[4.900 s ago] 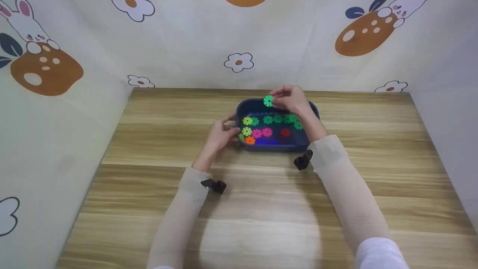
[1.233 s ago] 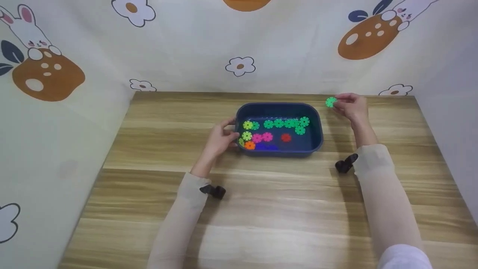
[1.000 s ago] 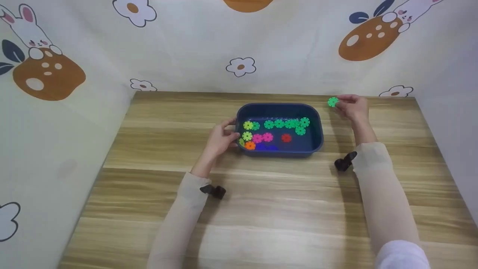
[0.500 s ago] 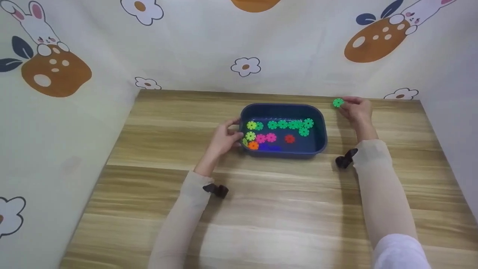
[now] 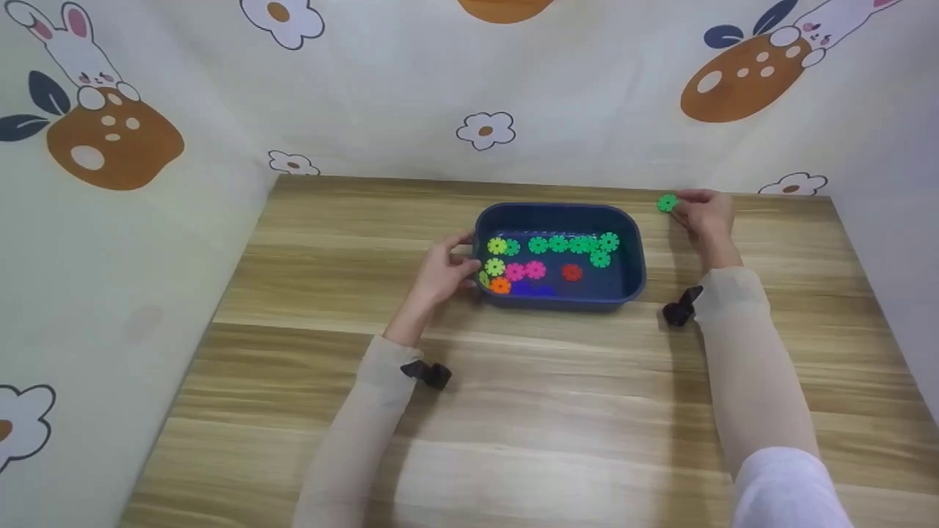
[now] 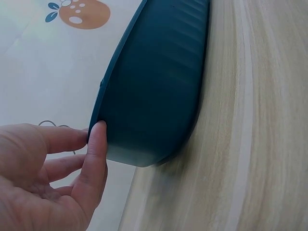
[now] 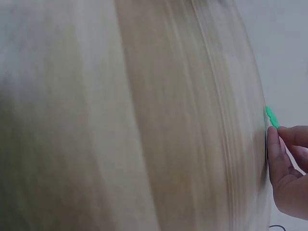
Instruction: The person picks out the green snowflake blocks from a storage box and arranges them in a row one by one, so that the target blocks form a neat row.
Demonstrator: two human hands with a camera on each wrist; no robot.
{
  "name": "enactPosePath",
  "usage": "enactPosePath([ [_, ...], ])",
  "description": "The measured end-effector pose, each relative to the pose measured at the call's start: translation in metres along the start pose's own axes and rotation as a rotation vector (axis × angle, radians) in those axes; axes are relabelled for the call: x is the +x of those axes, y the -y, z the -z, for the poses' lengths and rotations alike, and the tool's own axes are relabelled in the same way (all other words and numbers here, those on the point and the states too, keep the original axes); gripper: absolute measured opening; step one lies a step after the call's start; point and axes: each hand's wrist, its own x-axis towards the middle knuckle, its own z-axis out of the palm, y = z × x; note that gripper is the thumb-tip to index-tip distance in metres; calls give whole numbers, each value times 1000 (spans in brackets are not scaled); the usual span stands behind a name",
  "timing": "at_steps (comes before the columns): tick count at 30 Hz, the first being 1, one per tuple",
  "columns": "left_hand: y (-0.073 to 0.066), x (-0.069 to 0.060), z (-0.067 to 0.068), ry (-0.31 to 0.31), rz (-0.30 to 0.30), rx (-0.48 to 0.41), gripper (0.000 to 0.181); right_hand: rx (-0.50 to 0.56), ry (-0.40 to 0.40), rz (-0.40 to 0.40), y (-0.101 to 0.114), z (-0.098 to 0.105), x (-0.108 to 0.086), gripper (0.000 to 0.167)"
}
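A dark blue rectangular tub [image 5: 561,302] stands toward the back of the table in the head view. My left hand [image 5: 442,273] pinches its left rim between thumb and fingers; the left wrist view shows the left hand [image 6: 57,173] on that rim close up. To the right of the tub, my right hand [image 5: 708,220] pinches a green snowflake disc [image 5: 667,203] by its edge, near the table's back edge. In the right wrist view the green disc [image 7: 272,116] is seen nearly edge-on at the fingertips, close to the tabletop. Whether it touches the table I cannot tell.
Inside the tub lie several snowflake discs: a row of green discs [image 5: 558,243], yellow ones [image 5: 495,267], pink ones [image 5: 535,270], an orange one [image 5: 500,286], a red one [image 5: 571,273] and blue ones. A patterned cloth wall [image 5: 381,110] borders the wooden table [image 5: 535,411].
My right hand has carried the green disc from above the tub out to its right and lowered it toward the table. The left hand has kept its hold on the rim.
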Motion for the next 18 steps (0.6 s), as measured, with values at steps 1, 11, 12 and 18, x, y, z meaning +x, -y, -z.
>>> enactPosePath([
  [1, 0, 0, 0, 0, 2, -2, 58, -18, -3, 2, 0, 0, 0, 40],
  [11, 1, 0, 0, 1, -7, -12, 59, -50, -9, 4, 1, 2, 0, 39],
  [12, 1, 0, 1, 3, -11, -10, 59, -61, -12, 5, 1, 2, 0, 38],
  [18, 2, 0, 1, 2, -12, -16, 59, -112, -3, 27, 0, 4, -1, 38],
])
